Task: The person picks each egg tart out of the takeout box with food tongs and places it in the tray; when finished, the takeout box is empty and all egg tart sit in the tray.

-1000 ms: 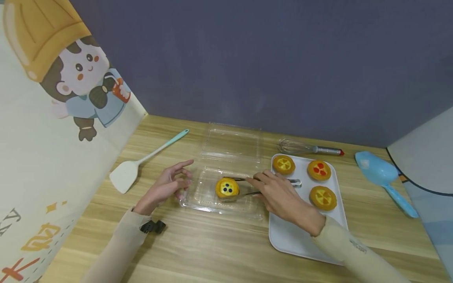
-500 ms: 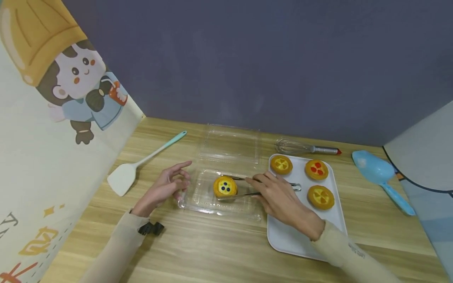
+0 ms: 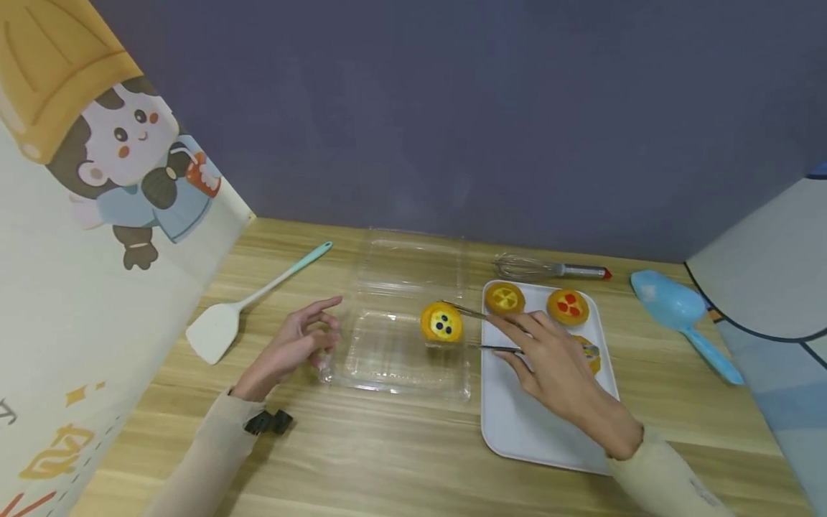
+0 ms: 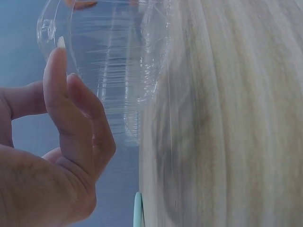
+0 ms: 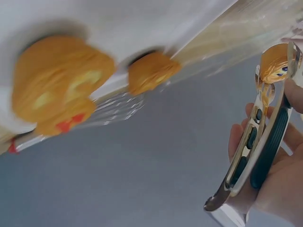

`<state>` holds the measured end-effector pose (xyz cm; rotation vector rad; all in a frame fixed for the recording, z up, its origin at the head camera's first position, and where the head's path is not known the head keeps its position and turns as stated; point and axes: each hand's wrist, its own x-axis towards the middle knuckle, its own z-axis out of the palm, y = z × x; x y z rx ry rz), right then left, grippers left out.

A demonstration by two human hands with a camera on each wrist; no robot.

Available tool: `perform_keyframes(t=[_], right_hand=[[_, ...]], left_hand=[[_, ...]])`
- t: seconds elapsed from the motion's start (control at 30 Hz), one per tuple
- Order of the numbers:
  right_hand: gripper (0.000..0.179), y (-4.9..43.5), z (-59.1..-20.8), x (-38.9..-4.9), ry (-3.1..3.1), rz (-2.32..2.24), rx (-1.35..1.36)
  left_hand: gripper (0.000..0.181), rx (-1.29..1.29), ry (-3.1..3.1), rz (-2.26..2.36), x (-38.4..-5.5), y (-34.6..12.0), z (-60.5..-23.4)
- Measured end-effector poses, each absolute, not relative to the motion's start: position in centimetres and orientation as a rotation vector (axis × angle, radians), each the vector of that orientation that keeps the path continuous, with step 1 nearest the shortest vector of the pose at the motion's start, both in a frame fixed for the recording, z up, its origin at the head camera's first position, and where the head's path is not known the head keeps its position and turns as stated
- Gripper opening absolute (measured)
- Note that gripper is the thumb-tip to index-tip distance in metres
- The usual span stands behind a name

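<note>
My right hand point(image 3: 562, 370) grips metal tongs point(image 5: 270, 142) with dark green handle grips. Their tips clasp a round tart point(image 3: 442, 322) with dark blue dots on a yellow centre. The tart hangs above the right part of an open clear plastic container point(image 3: 381, 352), whose lid point(image 3: 413, 266) lies folded back. At the container's left edge is my left hand point(image 3: 293, 348), fingers loosely bent and holding nothing; in the left wrist view a fingertip point(image 4: 61, 45) overlaps the container's rim, and contact cannot be told. The right forearm and hand partly cover the white tray point(image 3: 517, 424).
On the tray sit two yellow-topped tarts, one point(image 3: 505, 297) at the back left and one partly hidden behind my hand, and a red-topped tart point(image 3: 568, 307). A whisk point(image 3: 549, 269) lies behind, a blue scoop point(image 3: 672, 301) right, a white spatula point(image 3: 216, 332) left.
The blue-dotted tart has risen out of the container and shifted right, clasped in the tongs. My right hand has moved right over the tray. The left hand stays beside the container.
</note>
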<state>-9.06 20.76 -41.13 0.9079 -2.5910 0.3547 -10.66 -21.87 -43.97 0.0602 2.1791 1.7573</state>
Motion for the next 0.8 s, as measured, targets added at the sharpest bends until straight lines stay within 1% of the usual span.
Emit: perform_keyframes(t=[0.5,0.8], right_hand=[[0.064,28.2,-40.4,-7.9,-2.681,0.286,0.701],[0.059,30.0,-41.6,-6.8,-2.788,0.206,0.659]], left_hand=[[0.080,0.029,2.186,1.758,-10.8,-21.9,-44.3],[0.081,0.019,2.206,1.752,-10.9,-21.9,-44.4]])
